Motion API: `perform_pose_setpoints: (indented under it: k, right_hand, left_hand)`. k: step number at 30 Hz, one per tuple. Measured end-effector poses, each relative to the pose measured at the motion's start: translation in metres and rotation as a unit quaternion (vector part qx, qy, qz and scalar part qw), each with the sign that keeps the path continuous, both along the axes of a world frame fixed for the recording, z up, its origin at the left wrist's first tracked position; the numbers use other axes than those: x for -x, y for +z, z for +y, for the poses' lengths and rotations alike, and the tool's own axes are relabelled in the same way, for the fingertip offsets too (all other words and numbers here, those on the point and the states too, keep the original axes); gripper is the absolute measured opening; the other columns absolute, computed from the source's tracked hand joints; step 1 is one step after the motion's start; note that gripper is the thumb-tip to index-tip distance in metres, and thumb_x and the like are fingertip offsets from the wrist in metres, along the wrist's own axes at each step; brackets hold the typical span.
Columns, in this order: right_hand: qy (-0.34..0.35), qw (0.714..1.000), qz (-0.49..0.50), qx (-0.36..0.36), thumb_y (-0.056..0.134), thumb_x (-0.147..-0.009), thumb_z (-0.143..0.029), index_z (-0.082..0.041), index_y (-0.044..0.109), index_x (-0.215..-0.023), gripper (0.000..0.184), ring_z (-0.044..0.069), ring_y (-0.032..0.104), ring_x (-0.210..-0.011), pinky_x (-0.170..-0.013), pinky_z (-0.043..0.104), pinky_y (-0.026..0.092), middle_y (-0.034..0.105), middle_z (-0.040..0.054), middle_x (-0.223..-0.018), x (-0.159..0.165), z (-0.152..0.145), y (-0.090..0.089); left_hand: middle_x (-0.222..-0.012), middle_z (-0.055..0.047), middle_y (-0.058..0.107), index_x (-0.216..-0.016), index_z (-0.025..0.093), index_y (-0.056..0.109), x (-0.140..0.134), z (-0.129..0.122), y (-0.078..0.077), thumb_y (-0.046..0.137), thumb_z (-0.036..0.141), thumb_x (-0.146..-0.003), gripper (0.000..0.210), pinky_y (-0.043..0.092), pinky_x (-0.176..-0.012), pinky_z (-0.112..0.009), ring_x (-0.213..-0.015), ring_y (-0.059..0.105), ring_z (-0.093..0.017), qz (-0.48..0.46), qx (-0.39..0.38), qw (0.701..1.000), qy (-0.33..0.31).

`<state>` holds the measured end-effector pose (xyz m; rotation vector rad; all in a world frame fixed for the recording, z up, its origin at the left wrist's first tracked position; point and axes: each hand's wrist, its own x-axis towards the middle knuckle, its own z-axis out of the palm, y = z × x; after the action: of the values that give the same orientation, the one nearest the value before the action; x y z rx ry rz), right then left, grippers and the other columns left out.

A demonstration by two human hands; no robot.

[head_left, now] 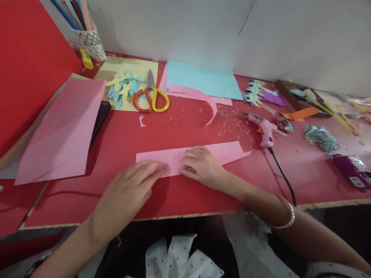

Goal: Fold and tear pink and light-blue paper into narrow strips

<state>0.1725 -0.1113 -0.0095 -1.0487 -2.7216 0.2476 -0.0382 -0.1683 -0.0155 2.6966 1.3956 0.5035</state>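
A strip of pink paper [153,156], folded lengthwise, lies across the red table in front of me. My right hand [201,166] rests on its middle, with curled fingers gripping the front edge. Slightly blurred, my left hand [135,183] reaches in from the left, its fingers stretched out and the tips at the strip's front edge. The strip's right end [236,150] shows two layers, slightly apart, ending in a thin point. Part of the paper is hidden under my fingers.
Scissors [150,96] lie beside blue and yellow paper scraps [123,87]. Blue paper sheets [203,79] lie by the wall. A pink glue gun [263,129] with a black cord is at the right. Pink paper [63,131] leans at the left. A pen cup [91,44] stands behind.
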Motion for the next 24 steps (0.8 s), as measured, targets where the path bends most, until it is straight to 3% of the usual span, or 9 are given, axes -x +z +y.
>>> perform_pose_setpoints:
  k: [2, 4, 10, 14, 19, 24]
  right_hand:
    - [0.0, 1.0, 0.0, -0.004, 0.048, -0.082, -0.032, -0.017, 0.053, -0.061, 0.027, 0.011, 0.041, -0.062, -0.059, 0.026, 0.021, 0.051, -0.0007, -0.064, 0.0, 0.0, -0.001]
    - [0.001, 1.0, -0.002, -0.006, 0.047, -0.083, -0.032, -0.017, 0.053, -0.061, 0.027, 0.011, 0.042, -0.063, -0.06, 0.026, 0.021, 0.052, -0.0003, -0.064, 0.0, 0.0, -0.001]
    - [0.008, 1.0, -0.013, -0.004, 0.045, -0.083, -0.032, -0.016, 0.052, -0.061, 0.028, 0.012, 0.042, -0.064, -0.06, 0.026, 0.022, 0.051, 0.0009, -0.065, 0.0, 0.0, 0.001]
    - [0.014, 1.0, -0.002, 0.002, 0.044, -0.082, -0.027, -0.016, 0.05, -0.062, 0.024, 0.012, 0.04, -0.063, -0.061, 0.026, 0.025, 0.05, 0.0014, -0.067, -0.004, -0.001, 0.003]
    - [0.015, 1.0, 0.02, 0.002, 0.043, -0.08, -0.024, -0.017, 0.047, -0.063, 0.019, 0.013, 0.041, -0.065, -0.062, 0.026, 0.027, 0.05, 0.0023, -0.069, -0.016, -0.004, 0.003]
    - [-0.014, 0.999, 0.036, 0.003, 0.04, -0.082, -0.023, -0.017, 0.043, -0.062, 0.021, 0.012, 0.039, -0.062, -0.061, 0.025, 0.028, 0.048, 0.0014, -0.064, -0.038, -0.005, 0.003]
  left_hand:
    - [-0.117, -0.005, 0.056, -0.121, 0.019, 0.044, -0.014, -0.005, -0.001, 0.031, 0.016, -0.083, 0.039, 0.043, -0.087, -0.032, -0.105, 0.052, -0.018, 0.0, 0.029, 0.998, -0.049]
    - [-0.121, -0.008, 0.054, -0.123, 0.014, 0.041, -0.024, -0.01, -0.002, 0.034, 0.028, -0.085, 0.041, 0.042, -0.089, -0.032, -0.107, 0.051, -0.019, 0.006, 0.027, 0.998, -0.049]
    - [-0.127, -0.011, 0.049, -0.127, 0.007, 0.037, -0.025, -0.021, -0.007, 0.03, 0.043, -0.086, 0.055, 0.033, -0.096, -0.034, -0.114, 0.046, -0.02, 0.056, -0.066, 0.996, -0.036]
    - [-0.127, -0.012, 0.049, -0.128, 0.004, 0.036, -0.02, -0.029, -0.011, 0.025, 0.044, -0.086, 0.06, 0.03, -0.095, -0.035, -0.115, 0.044, -0.024, 0.08, -0.1, 0.992, -0.004]
    - [-0.127, -0.015, 0.048, -0.136, 0.002, 0.016, -0.016, -0.042, -0.013, 0.026, 0.047, -0.085, 0.069, 0.032, -0.091, -0.04, -0.116, 0.042, -0.03, 0.095, -0.103, 0.989, 0.055]
    - [-0.127, -0.016, 0.048, -0.137, 0.002, 0.01, -0.009, -0.048, -0.011, 0.03, 0.05, -0.083, 0.075, 0.032, -0.09, -0.039, -0.113, 0.043, -0.03, 0.118, -0.096, 0.986, 0.072]
